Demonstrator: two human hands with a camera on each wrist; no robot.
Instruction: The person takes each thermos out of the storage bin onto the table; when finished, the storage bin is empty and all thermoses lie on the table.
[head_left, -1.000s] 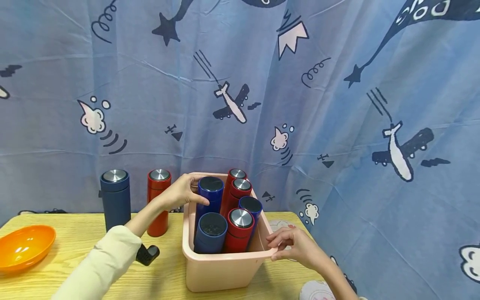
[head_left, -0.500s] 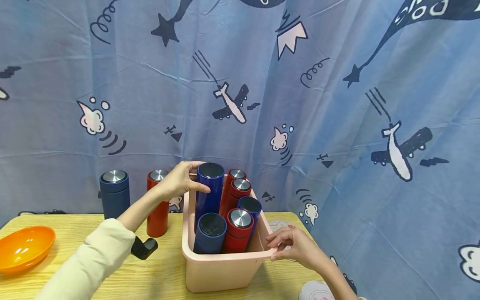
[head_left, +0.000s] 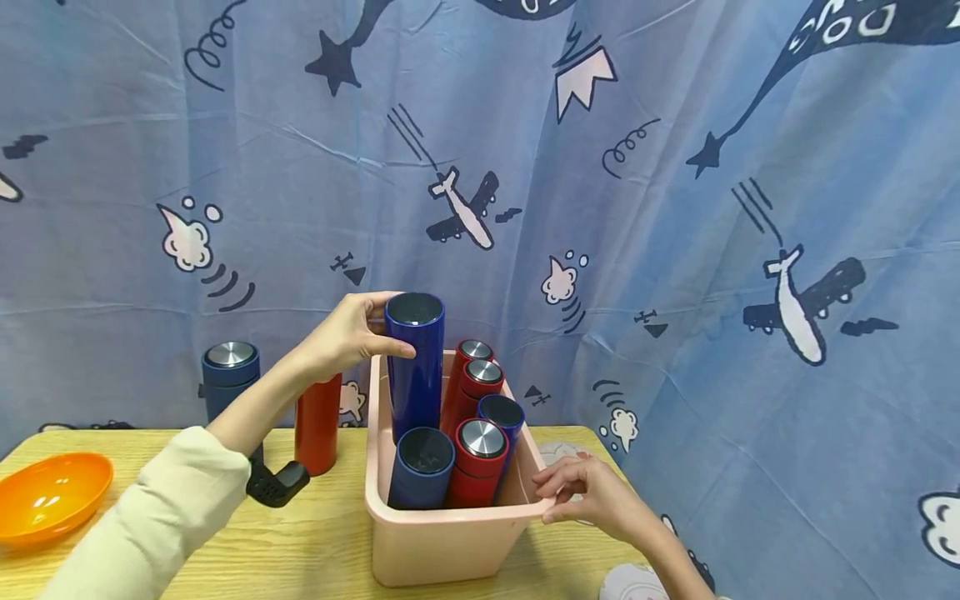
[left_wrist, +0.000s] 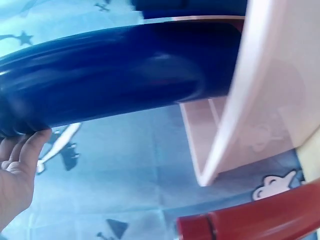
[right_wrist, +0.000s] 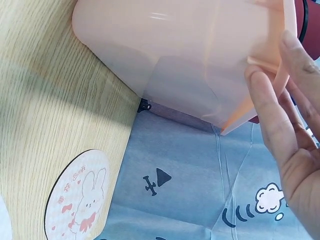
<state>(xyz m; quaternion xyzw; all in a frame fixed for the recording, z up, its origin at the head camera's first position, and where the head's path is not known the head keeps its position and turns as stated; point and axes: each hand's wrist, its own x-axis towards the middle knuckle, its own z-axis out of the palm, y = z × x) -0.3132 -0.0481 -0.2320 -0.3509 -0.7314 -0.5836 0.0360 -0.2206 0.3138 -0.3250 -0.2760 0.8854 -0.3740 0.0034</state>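
Observation:
My left hand [head_left: 348,337] grips a glossy blue thermos bottle [head_left: 417,375] near its dark lid, thumb in front and fingers behind. The bottle stands upright, its lower end inside the pink bin [head_left: 442,550]. In the left wrist view the blue thermos [left_wrist: 125,75] runs from the fingers to the bin's rim. My right hand [head_left: 592,496] pinches the bin's front right corner; the right wrist view shows thumb and fingers on either side of the rim [right_wrist: 284,75]. Inside the bin stand several red bottles [head_left: 480,450], a matte blue bottle [head_left: 422,479] and another glossy blue one [head_left: 504,410].
On the wooden table left of the bin stand a red bottle [head_left: 318,429] and a navy bottle [head_left: 228,375], partly behind the left arm. An orange bowl [head_left: 52,500] sits at the far left. A round rabbit coaster [right_wrist: 77,200] lies right of the bin. A patterned curtain [head_left: 300,208] hangs behind.
My left hand has raised the glossy blue thermos higher out of the bin, drifting slightly left. The right hand keeps its place at the bin's corner.

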